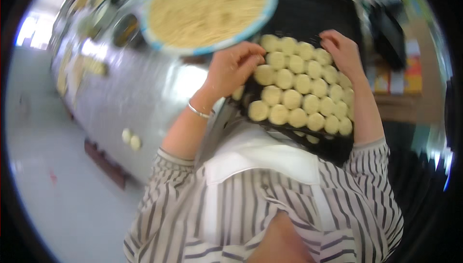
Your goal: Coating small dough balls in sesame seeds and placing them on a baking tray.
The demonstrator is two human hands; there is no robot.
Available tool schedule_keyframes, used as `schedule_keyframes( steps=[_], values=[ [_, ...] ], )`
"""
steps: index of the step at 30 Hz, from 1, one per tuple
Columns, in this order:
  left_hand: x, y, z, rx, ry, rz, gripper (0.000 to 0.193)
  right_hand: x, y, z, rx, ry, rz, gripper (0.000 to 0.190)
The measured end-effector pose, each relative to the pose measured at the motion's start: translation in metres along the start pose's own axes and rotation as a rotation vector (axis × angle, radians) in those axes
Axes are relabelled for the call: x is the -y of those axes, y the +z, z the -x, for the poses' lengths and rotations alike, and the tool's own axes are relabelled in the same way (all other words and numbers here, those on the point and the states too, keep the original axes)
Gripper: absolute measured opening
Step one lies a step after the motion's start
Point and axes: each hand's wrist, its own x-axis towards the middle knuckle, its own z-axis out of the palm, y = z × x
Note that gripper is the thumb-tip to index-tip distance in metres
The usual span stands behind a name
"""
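Rows of pale round dough pieces (302, 84) lie close together on a black baking tray (304, 6) before me. My left hand (235, 64), with a bracelet at its wrist, is beside the upper left pieces, its thumb and fingers curled near one another. Whether it holds anything is unclear in the blur. At the upper right of the dough pieces hovers my right hand (338, 49), fingers bent; their grip cannot be made out. Above my left hand stands a large blue-and-white-rimmed basin (273, 1) full of pale yellow crumbly or powdery material.
A shiny metal table (144, 93) stretches to the left, bearing bowls (126, 29) at its far end. Two small dough pieces (131, 139) lie near its lower edge. At the right are cardboard (430, 67) and a dark object (389, 35). More dough pieces show beneath the tray's near edge.
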Motion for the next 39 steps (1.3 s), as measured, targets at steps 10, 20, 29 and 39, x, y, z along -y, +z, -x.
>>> schedule_keyframes(
  steps=[10, 20, 29, 39],
  values=[
    [0.062, -0.159, 0.306, -0.896, -0.482, -0.043, 0.02, 0.259, 0.167, 0.025, 0.891, -0.23, -0.372, 0.02],
    [0.099, -0.186, 0.406, -1.171, -0.819, 0.214, 0.042, 0.418, 0.435, 0.059, 1.022, -0.706, -0.292, 0.04],
    [0.147, -0.179, 0.375, -1.273, -0.599, -0.31, 0.026, 0.463, 0.493, 0.088, 1.109, -0.587, -0.092, 0.037],
    [0.105, -0.17, 0.294, -1.145, -0.579, 0.292, 0.029, 0.325, 0.337, 0.019, 1.129, 0.207, -0.896, 0.045]
  ],
)
